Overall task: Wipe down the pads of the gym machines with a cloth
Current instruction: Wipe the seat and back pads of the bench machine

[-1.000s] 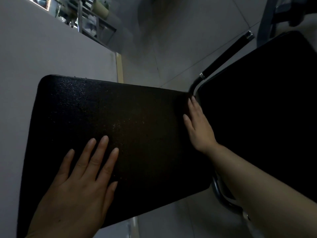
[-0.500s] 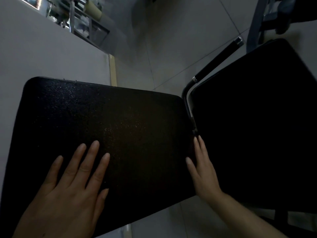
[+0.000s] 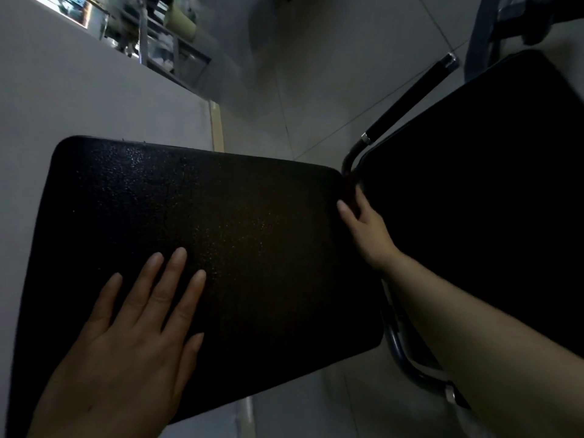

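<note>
Left hand [image 3: 126,349] flat on pad [image 3: 221,216]

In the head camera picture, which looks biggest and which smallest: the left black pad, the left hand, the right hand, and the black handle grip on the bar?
1. Left black pad, by far the largest.
2. Left hand, though it lies nearest the camera, which inflates it.
3 and 4. Right hand and black handle grip look alike; the grip is longer but thinner, and farther off, so no ranking.

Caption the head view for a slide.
Left hand flat on a black pad; right hand at its edge; no cloth visible.
</note>
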Action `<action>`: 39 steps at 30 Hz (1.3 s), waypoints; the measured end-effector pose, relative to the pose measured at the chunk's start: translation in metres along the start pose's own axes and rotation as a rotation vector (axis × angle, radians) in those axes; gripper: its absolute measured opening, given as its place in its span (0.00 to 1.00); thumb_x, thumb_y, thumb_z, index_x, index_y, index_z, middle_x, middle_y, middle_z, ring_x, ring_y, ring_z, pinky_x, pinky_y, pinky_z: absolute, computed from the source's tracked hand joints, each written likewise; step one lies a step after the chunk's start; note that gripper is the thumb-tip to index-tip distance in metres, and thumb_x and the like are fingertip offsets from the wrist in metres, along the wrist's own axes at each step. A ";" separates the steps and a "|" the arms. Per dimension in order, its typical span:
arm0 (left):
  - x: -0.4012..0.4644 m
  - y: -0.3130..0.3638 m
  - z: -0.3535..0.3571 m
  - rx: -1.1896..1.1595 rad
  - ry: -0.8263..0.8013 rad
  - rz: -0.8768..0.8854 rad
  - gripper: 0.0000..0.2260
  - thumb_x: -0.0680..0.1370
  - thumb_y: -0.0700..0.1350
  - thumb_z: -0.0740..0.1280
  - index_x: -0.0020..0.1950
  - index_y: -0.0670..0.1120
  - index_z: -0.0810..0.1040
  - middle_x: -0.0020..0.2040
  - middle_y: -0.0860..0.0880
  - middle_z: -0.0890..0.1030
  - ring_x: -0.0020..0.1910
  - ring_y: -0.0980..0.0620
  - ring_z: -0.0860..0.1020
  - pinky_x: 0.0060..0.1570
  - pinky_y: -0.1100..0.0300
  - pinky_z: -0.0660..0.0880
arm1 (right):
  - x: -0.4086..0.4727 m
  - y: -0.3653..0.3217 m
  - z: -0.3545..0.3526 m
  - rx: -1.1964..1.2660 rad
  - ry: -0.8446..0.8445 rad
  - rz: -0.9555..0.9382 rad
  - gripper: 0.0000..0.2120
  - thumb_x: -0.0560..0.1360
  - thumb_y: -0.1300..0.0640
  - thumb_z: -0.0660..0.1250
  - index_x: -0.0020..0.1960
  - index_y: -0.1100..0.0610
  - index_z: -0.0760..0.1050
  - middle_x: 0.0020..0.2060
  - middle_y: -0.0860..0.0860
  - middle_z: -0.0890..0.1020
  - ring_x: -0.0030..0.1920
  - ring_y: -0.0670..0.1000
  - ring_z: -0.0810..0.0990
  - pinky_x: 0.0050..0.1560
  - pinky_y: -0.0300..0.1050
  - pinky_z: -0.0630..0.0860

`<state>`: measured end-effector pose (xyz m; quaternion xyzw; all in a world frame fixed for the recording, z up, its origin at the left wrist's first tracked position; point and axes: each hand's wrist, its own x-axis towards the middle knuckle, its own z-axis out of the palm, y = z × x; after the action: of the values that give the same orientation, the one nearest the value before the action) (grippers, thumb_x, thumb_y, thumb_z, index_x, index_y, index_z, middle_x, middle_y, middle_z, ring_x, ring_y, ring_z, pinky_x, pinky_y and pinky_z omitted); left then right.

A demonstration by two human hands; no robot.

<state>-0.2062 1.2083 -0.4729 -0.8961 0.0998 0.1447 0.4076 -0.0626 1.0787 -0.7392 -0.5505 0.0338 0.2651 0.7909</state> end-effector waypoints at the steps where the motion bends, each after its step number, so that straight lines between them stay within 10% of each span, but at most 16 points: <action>1: 0.000 0.001 0.000 -0.006 -0.002 -0.005 0.26 0.81 0.55 0.42 0.74 0.43 0.60 0.76 0.40 0.58 0.77 0.46 0.50 0.71 0.44 0.47 | -0.017 0.006 -0.001 -0.018 -0.001 -0.014 0.29 0.80 0.50 0.58 0.76 0.48 0.48 0.74 0.49 0.61 0.68 0.42 0.60 0.63 0.35 0.57; 5: -0.001 0.000 0.001 0.000 -0.010 -0.003 0.27 0.81 0.55 0.42 0.74 0.42 0.59 0.77 0.40 0.57 0.76 0.43 0.54 0.70 0.43 0.49 | -0.077 0.033 -0.002 -0.266 -0.006 -0.112 0.30 0.78 0.43 0.54 0.74 0.45 0.43 0.76 0.43 0.46 0.69 0.35 0.48 0.59 0.17 0.46; 8: -0.002 0.001 0.001 -0.001 -0.018 -0.007 0.27 0.81 0.55 0.42 0.73 0.41 0.60 0.76 0.39 0.58 0.75 0.41 0.57 0.70 0.42 0.50 | -0.123 0.054 0.005 -0.500 -0.021 -0.203 0.29 0.78 0.36 0.46 0.74 0.44 0.41 0.74 0.37 0.36 0.74 0.38 0.39 0.68 0.27 0.41; 11: -0.002 0.001 -0.001 0.001 -0.026 -0.003 0.27 0.81 0.55 0.42 0.72 0.40 0.63 0.75 0.38 0.59 0.74 0.40 0.58 0.70 0.43 0.49 | -0.155 0.069 0.015 -0.613 -0.004 -0.254 0.32 0.78 0.34 0.41 0.76 0.49 0.44 0.75 0.39 0.38 0.75 0.43 0.39 0.74 0.41 0.42; 24: -0.003 0.002 -0.004 0.005 -0.053 -0.005 0.28 0.81 0.55 0.42 0.72 0.38 0.65 0.74 0.37 0.61 0.73 0.40 0.60 0.70 0.42 0.51 | -0.012 0.011 0.014 -0.578 0.045 -0.131 0.28 0.81 0.43 0.49 0.77 0.49 0.44 0.77 0.46 0.44 0.75 0.44 0.40 0.75 0.48 0.44; 31: -0.002 0.002 -0.004 -0.031 -0.059 -0.018 0.29 0.81 0.55 0.42 0.71 0.38 0.66 0.74 0.37 0.62 0.72 0.42 0.60 0.71 0.45 0.48 | -0.132 0.050 0.004 -0.421 0.054 -0.175 0.27 0.79 0.43 0.50 0.71 0.41 0.39 0.73 0.38 0.43 0.68 0.27 0.42 0.61 0.17 0.43; 39: 0.000 -0.001 0.000 -0.073 -0.033 0.027 0.28 0.81 0.56 0.40 0.71 0.40 0.62 0.74 0.37 0.62 0.77 0.47 0.50 0.72 0.46 0.46 | -0.119 0.051 0.011 -0.637 0.055 -0.222 0.28 0.76 0.37 0.40 0.73 0.44 0.39 0.72 0.37 0.38 0.72 0.34 0.34 0.70 0.30 0.38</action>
<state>-0.2056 1.2090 -0.4727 -0.9065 0.1000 0.1685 0.3740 -0.1907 1.0558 -0.7371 -0.7771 -0.0895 0.1598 0.6021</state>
